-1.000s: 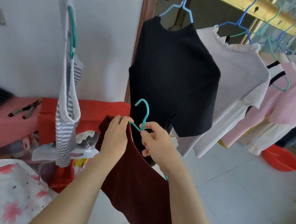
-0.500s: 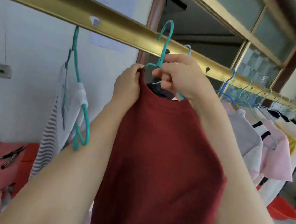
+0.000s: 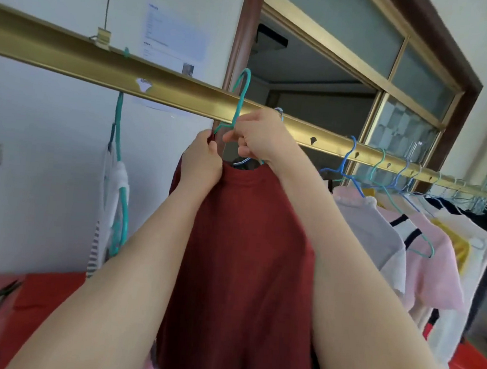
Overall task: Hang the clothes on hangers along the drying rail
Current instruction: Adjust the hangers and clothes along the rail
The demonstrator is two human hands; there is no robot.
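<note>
Just above your right hand, hook of teal hanger crosses front of gold rail; looks not yet seated. Your right fingers pinch hanger neck. Your left hand grips collar of red shirt, which hangs below both fists. Step: hooking on. Next: lift hook over rail, lower, release.

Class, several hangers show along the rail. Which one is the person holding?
The teal hanger carrying the dark red top, gripped at its neck by the right hand. The other hangers hang from the rail untouched.
</note>
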